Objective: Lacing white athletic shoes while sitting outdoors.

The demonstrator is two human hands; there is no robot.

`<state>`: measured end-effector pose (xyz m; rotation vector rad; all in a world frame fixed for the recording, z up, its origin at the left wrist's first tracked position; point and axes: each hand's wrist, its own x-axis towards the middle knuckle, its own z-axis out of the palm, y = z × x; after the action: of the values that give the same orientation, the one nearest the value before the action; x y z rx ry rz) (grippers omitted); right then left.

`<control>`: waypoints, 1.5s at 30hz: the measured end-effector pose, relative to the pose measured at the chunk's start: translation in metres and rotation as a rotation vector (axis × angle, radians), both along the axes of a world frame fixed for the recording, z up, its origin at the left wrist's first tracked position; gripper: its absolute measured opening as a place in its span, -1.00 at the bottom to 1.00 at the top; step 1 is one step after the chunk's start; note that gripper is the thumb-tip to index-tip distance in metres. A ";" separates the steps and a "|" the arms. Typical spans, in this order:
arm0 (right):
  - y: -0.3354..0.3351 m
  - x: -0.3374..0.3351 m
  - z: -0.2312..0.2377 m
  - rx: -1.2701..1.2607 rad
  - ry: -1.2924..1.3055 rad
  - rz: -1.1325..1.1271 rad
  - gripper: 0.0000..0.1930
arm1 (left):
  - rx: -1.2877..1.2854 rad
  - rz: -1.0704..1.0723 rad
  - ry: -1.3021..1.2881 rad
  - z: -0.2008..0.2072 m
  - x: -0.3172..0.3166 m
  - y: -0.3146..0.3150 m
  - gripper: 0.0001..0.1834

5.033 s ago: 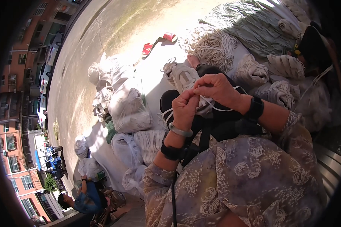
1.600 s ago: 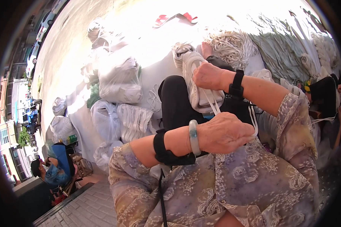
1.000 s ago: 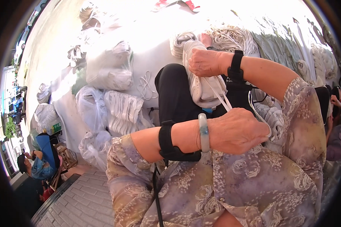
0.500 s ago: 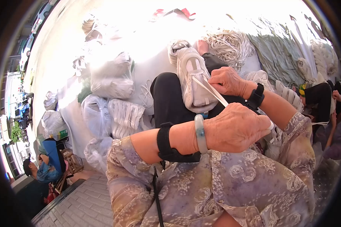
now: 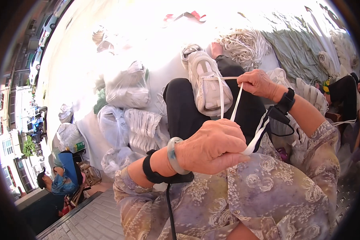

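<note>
A beige-white sneaker (image 5: 212, 96) lies between my thighs, its toe pointing toward me. From it a white shoelace (image 5: 237, 105) runs in several strands to both my hands. My left hand (image 5: 214, 148), with a pale bangle at the wrist, is closed on the lace low in front of my body. A loose stretch of lace curves up beside its fingertips. Right of the shoe, my right hand (image 5: 260, 83) pinches the lace between thumb and fingers. Behind the sneaker stands another shoe (image 5: 189, 52), partly washed out by glare.
A tangled heap of laces (image 5: 246, 46) lies beyond my right foot. At left are a plastic bag of white items (image 5: 128, 88), bundled white shoes (image 5: 146, 126) and clear bags (image 5: 112, 122). Grey-green cloth (image 5: 298, 50) spreads at far right. A person (image 5: 62, 180) sits at left; another sits at the right edge.
My left hand has moved left and down, away from the right wrist. My right hand has shifted right, off the shoe. The lace now stretches in separate strands between shoe and hands.
</note>
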<state>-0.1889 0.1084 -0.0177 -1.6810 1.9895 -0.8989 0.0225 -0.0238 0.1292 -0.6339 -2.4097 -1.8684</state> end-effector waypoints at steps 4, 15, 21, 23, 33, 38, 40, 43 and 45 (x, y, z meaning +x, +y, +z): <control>0.050 -0.032 0.000 0.049 0.074 -0.125 -0.87 | 0.109 0.260 -0.154 -0.013 0.040 -0.030 -0.84; 0.093 -0.074 0.005 0.352 0.125 -0.374 -0.59 | 0.419 1.102 -0.537 -0.070 0.182 -0.145 -0.82; 0.101 -0.085 0.001 0.528 0.401 -0.340 -0.62 | 0.049 1.342 -0.825 -0.123 0.233 -0.218 -0.79; 0.088 -0.071 0.010 0.636 0.481 -0.252 -0.66 | -0.736 1.195 -0.967 -0.132 0.210 -0.221 -0.77; -0.027 0.014 -0.020 -0.162 0.308 -0.095 -0.70 | -1.000 0.618 0.045 -0.126 0.002 -0.081 -0.59; -0.025 0.022 -0.011 0.018 0.146 0.069 -0.80 | -1.036 0.485 -0.128 -0.140 -0.013 -0.078 -0.69; -0.009 0.015 -0.007 0.050 0.143 0.096 -0.84 | -1.044 0.486 -0.161 -0.135 -0.010 -0.077 -0.76; 0.028 -0.002 -0.010 -0.032 0.040 -0.077 -0.90 | -0.949 0.520 -0.223 -0.121 -0.004 -0.069 -0.91; 0.042 -0.014 -0.011 0.095 0.135 -0.257 -0.89 | -0.847 0.551 -0.254 -0.117 0.000 -0.066 -0.90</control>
<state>-0.2033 0.1504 -0.0286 -1.4927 2.3405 -0.7768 0.0224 -0.0897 0.0127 0.2982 -3.0569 -0.7203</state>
